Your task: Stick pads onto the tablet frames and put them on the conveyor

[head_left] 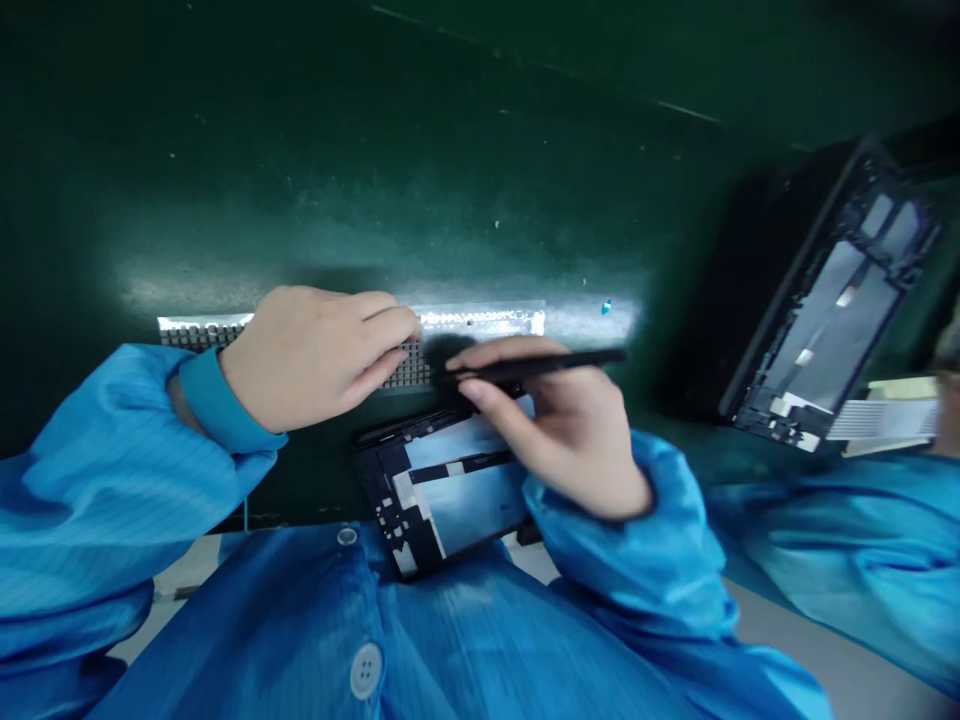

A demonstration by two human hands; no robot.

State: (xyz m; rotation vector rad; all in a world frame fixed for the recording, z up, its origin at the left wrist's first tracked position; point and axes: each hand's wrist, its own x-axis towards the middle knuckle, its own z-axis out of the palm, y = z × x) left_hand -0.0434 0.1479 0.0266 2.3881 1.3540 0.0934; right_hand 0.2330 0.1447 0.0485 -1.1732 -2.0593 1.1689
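Observation:
My left hand (322,350) lies over a clear-edged sheet of small grey pads (405,372), its fingers curled and closed on it. The sheet's shiny film (487,318) runs out to the right of my fingertips. In my right hand (574,430) is a pair of slim black tweezers (555,366), pinched between thumb and fingers, with the tip close to the sheet's right part. Below that hand a phone frame (450,490) with a silver-blue inner plate rests tilted at the table's near edge, against my smock. My right hand and sleeve hide its right end.
On the right, a stack of black phone frames (832,300) stands on the dark green table (420,150). Beside it are a neighbour's blue sleeve (862,560) and a white striped strip (885,418). A tiny blue scrap (607,307) lies right of the sheet.

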